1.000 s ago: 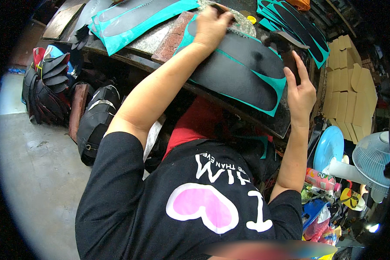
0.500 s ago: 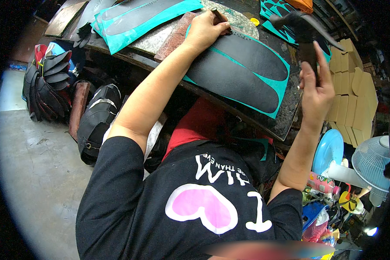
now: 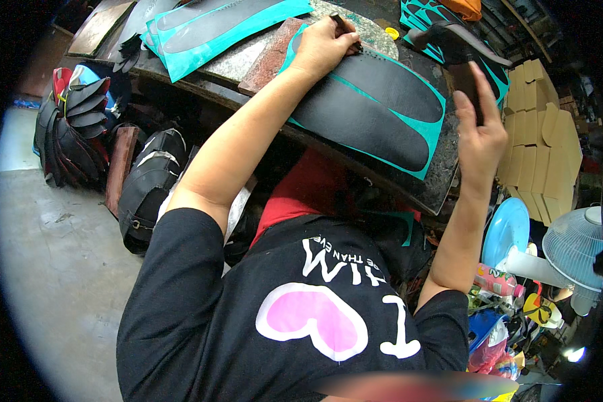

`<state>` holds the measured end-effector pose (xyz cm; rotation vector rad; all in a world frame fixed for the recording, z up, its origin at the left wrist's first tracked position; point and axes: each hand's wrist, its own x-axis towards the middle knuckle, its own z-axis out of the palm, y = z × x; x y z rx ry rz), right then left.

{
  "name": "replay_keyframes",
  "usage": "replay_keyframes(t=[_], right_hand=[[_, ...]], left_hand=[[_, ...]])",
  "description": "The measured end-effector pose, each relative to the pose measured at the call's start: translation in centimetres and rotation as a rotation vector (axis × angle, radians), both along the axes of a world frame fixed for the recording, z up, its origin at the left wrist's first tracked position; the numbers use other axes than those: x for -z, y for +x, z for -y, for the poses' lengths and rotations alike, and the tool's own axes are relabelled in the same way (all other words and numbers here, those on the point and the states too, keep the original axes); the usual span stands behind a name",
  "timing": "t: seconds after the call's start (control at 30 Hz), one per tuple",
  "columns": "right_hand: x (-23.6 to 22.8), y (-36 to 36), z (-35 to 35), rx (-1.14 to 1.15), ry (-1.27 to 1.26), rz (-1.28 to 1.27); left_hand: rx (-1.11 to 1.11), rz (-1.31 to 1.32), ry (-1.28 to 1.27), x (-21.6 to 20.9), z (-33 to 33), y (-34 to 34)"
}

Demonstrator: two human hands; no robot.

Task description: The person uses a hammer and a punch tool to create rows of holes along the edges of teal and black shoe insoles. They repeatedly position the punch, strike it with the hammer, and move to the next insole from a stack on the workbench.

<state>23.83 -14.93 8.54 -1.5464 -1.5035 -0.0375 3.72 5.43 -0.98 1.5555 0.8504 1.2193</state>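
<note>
My left hand point(image 3: 323, 48) pinches a short dark punch point(image 3: 340, 24), its lower end resting near the far edge of a black sole-shaped piece point(image 3: 388, 82). That piece and a second black sole shape point(image 3: 362, 130) beside it lie on a teal sheet point(image 3: 430, 149) at the bench's near edge. A row of small marks runs along the far edge by the punch. My right hand point(image 3: 481, 137) grips a hammer point(image 3: 463, 74) by its dark handle, raised right of the sheet. The hammer's head is slightly blurred.
More teal sheets with sole shapes point(image 3: 224, 30) lie at the far left of the bench. A reddish block point(image 3: 272, 57) and a pale stone slab point(image 3: 374, 35) sit under the work. Stacked cardboard point(image 3: 539, 144) and a fan point(image 3: 573, 251) stand at right. Black pieces point(image 3: 74, 137) hang at left.
My right hand and the hammer have moved a little left. The left hand and the punch have shifted slightly right along the sole shape's far edge.
</note>
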Motion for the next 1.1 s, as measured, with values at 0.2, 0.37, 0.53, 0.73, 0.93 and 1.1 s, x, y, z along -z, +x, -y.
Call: replay_keyframes(t=[0.2, 0.37, 0.53, 0.73, 0.93, 1.1], right_hand=[[-0.6, -1.9, -0.3, -0.141, 0.309, -0.059], [1.7, -1.1, -1.6, 0.05, -0.064, 0.136], [-0.5, 0.0, 0.0, 0.015, 0.04, 0.037], [-0.9, -2.2, 0.1, -0.114, 0.297, 0.045], [2.3, -0.1, -0.1, 0.094, -0.104, 0.16], [2.9, 1.2, 0.5, 0.102, -0.149, 0.035]], left_hand=[[-0.135, -0.372, 0.67, -0.9, 1.2, 0.6], [-0.201, -0.389, 0.615, -0.9, 1.8, 1.1], [-0.002, -0.147, 0.168, -0.2, 0.5, 0.9], [-0.135, -0.394, 0.724, -0.7, 1.9, 1.8], [-0.184, -0.186, 0.267, -1.5, 1.6, 1.5], [-0.12, 0.035, 0.108, -1.4, 0.0, -0.8]])
